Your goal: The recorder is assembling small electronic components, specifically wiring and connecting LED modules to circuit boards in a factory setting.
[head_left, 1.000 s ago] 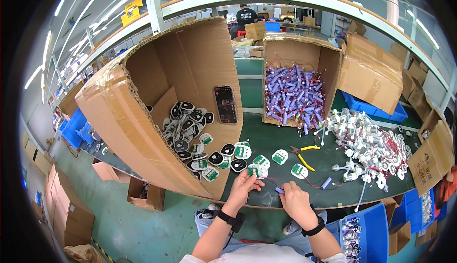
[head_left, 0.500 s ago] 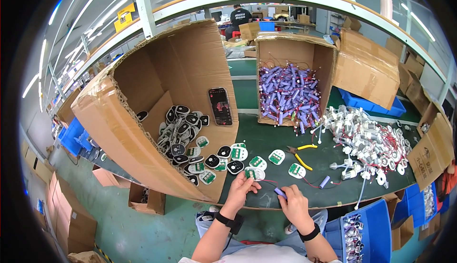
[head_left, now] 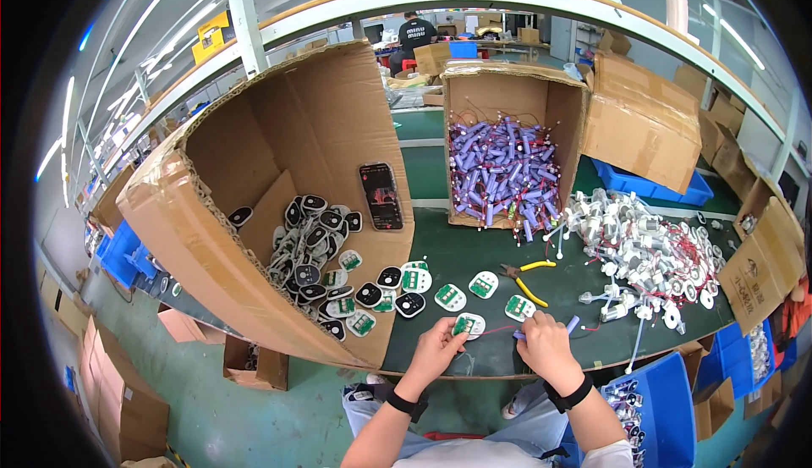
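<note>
Kept white rounded plastic shell with green circuit board (head_left: 469, 325) clamped in left hand (head_left: 436, 349) above dark green worktop (head_left: 436, 256); shifted right hand (head_left: 548, 348) rightward beside purple cylindrical cell (head_left: 519, 335), with grip unclear, apparently straightening thin red wire (head_left: 501, 329) between.

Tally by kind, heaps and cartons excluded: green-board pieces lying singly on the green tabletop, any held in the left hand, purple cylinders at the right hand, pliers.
Green-board pieces lying singly: 3
Green-board piece in left hand: 1
Purple cylinders at right hand: 2
Pliers: 1
Total: 7
</note>
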`<state>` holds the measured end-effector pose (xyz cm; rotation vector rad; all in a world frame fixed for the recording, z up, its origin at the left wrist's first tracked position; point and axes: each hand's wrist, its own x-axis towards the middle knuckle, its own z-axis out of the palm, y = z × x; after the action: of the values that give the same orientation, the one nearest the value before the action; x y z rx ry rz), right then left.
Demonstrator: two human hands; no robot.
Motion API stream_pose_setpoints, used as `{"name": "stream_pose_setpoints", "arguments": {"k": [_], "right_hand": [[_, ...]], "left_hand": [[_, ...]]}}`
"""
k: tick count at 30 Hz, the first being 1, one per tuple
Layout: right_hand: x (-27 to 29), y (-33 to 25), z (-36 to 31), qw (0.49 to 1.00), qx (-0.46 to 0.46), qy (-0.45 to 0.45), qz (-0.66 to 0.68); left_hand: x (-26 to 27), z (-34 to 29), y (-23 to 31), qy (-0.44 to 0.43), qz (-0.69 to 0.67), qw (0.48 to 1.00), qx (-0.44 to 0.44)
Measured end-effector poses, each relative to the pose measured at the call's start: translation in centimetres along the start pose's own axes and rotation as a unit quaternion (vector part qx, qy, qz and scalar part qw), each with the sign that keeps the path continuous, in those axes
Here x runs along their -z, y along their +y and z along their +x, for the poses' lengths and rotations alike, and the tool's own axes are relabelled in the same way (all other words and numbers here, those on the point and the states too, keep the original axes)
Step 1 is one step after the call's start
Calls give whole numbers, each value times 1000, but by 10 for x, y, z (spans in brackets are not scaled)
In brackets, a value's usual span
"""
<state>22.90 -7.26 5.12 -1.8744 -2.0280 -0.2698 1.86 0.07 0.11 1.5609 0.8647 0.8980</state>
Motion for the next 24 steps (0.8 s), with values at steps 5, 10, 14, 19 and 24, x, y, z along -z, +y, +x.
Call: {"name": "stream_pose_setpoints", "arguments": {"k": [5, 10, 14, 19, 24], "right_hand": [[11, 10, 1, 994, 9, -109, -16], [12, 8, 20, 996, 32, -80, 10], [-9, 14, 27, 995, 89, -54, -9], [-23, 38, 47, 993, 89, -64, -52], [-34, 82, 76, 990, 39, -60, -120]], "left_hand": [[-6, 0, 7, 30, 46, 998, 13], [-3, 0, -2, 60, 113, 988, -82], [-3, -1, 2, 49, 74, 994, -65], [1, -4, 5, 21, 52, 998, -43], [2, -4, 11, 9, 45, 999, -26]]}}
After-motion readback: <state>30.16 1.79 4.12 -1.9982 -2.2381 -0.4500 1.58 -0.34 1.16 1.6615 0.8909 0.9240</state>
